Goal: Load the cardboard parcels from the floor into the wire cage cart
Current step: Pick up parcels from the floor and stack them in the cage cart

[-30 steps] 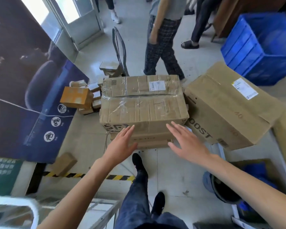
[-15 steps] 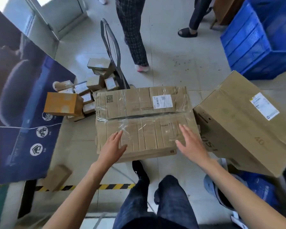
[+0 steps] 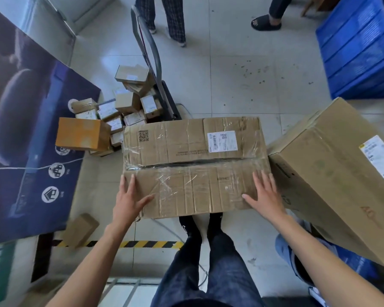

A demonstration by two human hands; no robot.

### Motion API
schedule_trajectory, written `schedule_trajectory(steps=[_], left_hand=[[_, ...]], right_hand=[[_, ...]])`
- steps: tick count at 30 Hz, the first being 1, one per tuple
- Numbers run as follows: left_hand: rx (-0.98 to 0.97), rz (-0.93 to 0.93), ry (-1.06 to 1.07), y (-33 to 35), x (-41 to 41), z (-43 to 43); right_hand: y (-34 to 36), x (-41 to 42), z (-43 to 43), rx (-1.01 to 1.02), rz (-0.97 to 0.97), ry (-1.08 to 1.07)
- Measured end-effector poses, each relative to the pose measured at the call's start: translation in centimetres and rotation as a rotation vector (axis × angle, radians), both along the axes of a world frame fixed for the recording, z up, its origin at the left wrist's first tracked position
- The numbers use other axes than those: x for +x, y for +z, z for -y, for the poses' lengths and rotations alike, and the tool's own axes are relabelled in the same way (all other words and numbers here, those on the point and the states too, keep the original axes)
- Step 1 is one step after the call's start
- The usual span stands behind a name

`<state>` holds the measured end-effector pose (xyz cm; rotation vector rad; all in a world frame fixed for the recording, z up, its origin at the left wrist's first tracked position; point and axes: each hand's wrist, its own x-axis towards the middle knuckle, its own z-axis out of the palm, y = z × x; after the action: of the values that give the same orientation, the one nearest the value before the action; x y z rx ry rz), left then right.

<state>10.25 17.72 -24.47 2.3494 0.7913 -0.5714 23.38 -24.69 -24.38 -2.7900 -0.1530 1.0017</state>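
Dark blue jeans [image 3: 208, 275] — black footwear [image 3: 190, 226], bare forearms [image 3: 93, 262]

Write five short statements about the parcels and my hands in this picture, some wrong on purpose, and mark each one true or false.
1. The left hand and the right hand both rest with straight fingers on top of the taped box. True.
2. The taped box's white label sits at its near left corner. False: it is on the far right part of the top.
3. An orange box stands to the left of the taped box. True.
4. The large box on the right bears no label. False: a white sticker is on its top face.
5. Small parcels are piled beyond the orange box. True.
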Motion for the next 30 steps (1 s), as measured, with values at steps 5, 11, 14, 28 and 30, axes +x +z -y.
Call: schedule_trajectory(steps=[5,11,14,28,30], left_hand=[[-0.113,0.064,0.071,-0.9,-0.3,-0.2],[-0.234,0.095,0.349,-2.3,-1.3,0.1],[-0.343,0.121,0.399,-2.1,-1.2,0.2],[-0.262,0.274,0.41,2.5,-4.5,-1.9],[-0.225,0.316,0.451,3.7,-5.9,-2.7]], right_hand=[[-0.7,0.1,1.2,0.1,-0.065,-0.215],[-0.9,1.5,1.7,0.167,-0.171,-0.325],[-0.7,1.9,1.7,0.163,-0.217,-0.347],[2.9,0.1,-0.5,0.264,-0.086,-0.253],[3.8,0.0,-1.4,0.29,-0.06,-0.231]])
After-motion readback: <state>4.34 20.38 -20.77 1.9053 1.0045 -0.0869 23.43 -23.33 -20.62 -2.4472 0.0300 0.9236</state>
